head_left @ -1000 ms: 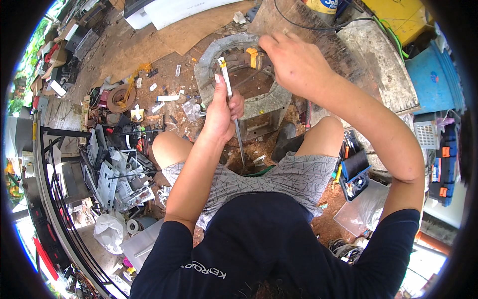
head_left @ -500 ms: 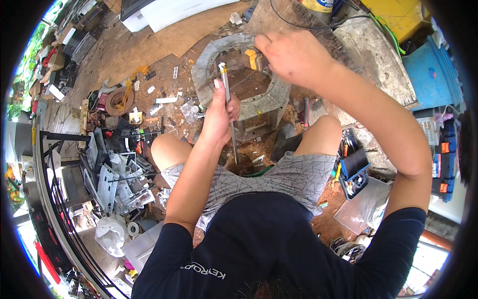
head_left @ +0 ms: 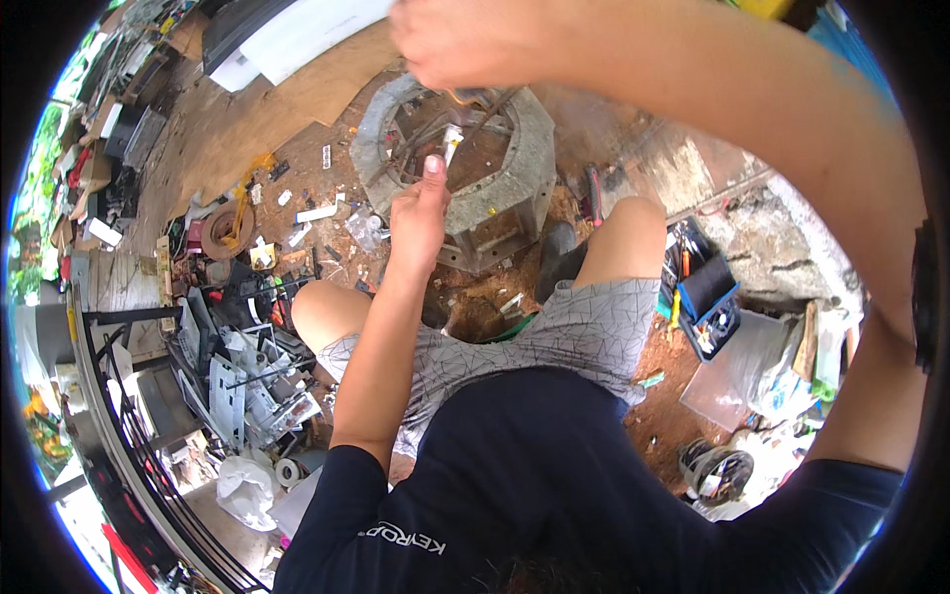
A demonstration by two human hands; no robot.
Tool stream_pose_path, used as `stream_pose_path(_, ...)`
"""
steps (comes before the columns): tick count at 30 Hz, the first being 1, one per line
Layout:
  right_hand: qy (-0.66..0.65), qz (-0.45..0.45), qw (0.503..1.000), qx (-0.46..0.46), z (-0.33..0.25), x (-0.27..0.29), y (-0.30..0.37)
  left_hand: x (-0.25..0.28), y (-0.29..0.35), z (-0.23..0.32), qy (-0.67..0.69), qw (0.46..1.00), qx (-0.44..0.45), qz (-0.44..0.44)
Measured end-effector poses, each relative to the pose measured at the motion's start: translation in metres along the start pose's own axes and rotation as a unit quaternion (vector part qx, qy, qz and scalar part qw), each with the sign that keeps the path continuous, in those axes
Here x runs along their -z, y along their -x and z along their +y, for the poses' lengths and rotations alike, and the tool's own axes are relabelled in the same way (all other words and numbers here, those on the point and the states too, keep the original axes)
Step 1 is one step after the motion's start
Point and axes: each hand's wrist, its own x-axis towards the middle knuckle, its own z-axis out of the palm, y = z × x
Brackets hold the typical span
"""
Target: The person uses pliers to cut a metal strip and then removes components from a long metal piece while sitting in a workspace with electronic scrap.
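Between my knees, my left hand (head_left: pixel 421 218) is wrapped around a thin metal rod (head_left: pixel 452 142), thumb laid along it. Only the rod's pale end, with a touch of yellow, shows above the fist; the rest is hidden. Beyond it stands a grey octagonal metal frame (head_left: pixel 529 188) with an open middle and dark bars inside. My right hand (head_left: pixel 460 45) is raised over the frame's far side with its fingers curled. What it holds, if anything, I cannot make out. Just under it, a small yellowish thing (head_left: pixel 468 97) shows in part.
Scrap metal parts (head_left: pixel 247 381) lie heaped at the left beside a black metal rack (head_left: pixel 119 396). A blue-edged tool pouch (head_left: pixel 705 297) sits by my right knee, and red-handled pliers (head_left: pixel 594 193) lie near the frame. A brown ring (head_left: pixel 228 230) and small litter cover the ground.
My right hand has swung left and away from me, across the frame. The rod in my left hand has tilted, so its long lower part no longer shows. The view has shifted slightly.
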Motion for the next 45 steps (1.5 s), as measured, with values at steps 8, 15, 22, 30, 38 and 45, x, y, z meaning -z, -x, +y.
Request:
stream_pose_path(8,-0.3,0.1,0.877,-0.361,-0.025,-0.028,0.057,0.027,-0.005,0.007,0.332,0.934,-0.002,-0.129)
stream_pose_path(15,-0.922,0.086,0.048,-0.375,-0.176,-0.015,0.086,0.045,-0.003,0.014,0.407,0.899,0.013,-0.161)
stream_pose_path(22,-0.908,0.16,-0.288,-0.26,-0.285,-0.007,0.042,0.044,-0.003,0.018,0.433,0.884,0.034,-0.171)
stream_pose_path(30,-0.874,0.179,-0.328,-0.31,-0.287,0.031,0.025,0.047,-0.003,0.02,0.429,0.886,0.04,-0.17)
stream_pose_path(38,-0.855,0.255,-0.267,-0.365,-0.274,0.035,0.019,0.046,-0.002,0.018,0.427,0.886,0.036,-0.178)
stream_pose_path(45,-0.874,0.275,-0.326,-0.232,-0.264,0.043,0.021,0.049,-0.002,0.016,0.429,0.884,0.051,-0.18)
